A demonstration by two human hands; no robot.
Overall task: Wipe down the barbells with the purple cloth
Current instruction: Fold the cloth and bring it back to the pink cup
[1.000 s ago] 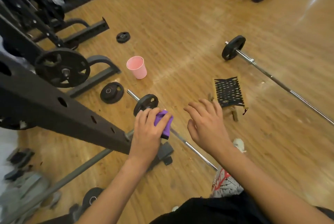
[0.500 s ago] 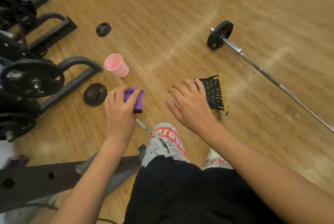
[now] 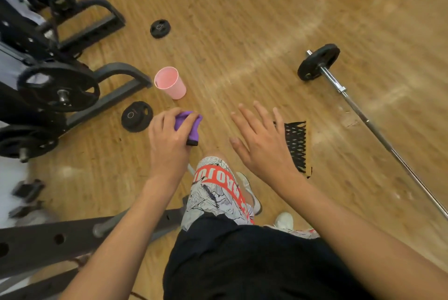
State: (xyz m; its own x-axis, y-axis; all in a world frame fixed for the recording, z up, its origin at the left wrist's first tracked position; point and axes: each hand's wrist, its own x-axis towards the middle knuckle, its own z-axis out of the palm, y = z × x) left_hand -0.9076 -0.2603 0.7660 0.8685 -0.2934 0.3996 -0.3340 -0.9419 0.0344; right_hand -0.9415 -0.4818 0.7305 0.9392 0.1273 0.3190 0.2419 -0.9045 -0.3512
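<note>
Purple cloth point(image 3: 188, 127), a small folded rag with a dark edge, sits bunched in the left hand point(image 3: 167, 139), whose fingers and thumb curl round it just below the pink plastic cup point(image 3: 171, 82) standing on the wooden floor point(image 3: 242, 33). The right hand point(image 3: 261, 144) hovers below and to the right of the cup, fingers spread and straight, holding nothing, partly over a black mesh mat point(image 3: 297, 144). One long steel barbell with a round black plate on its end point(image 3: 363, 115) lies on the floor well to the right of the cup, apart from both hands. Of a second bar only a short silver stub point(image 3: 191, 169) shows, below the cup between the left wrist and the person's patterned knee; whether the cloth touches it cannot be told. A small black weight plate point(image 3: 137, 116) lies flat just left of and below the cup. The step in hand looks like a pause between wipes: the cloth is gripped, with no shaft visibly under it. The next move probably calls for lowering the cloth onto a bar, wrapping it round the steel and sliding along, while the free hand steadies the bar against rolling.
</note>
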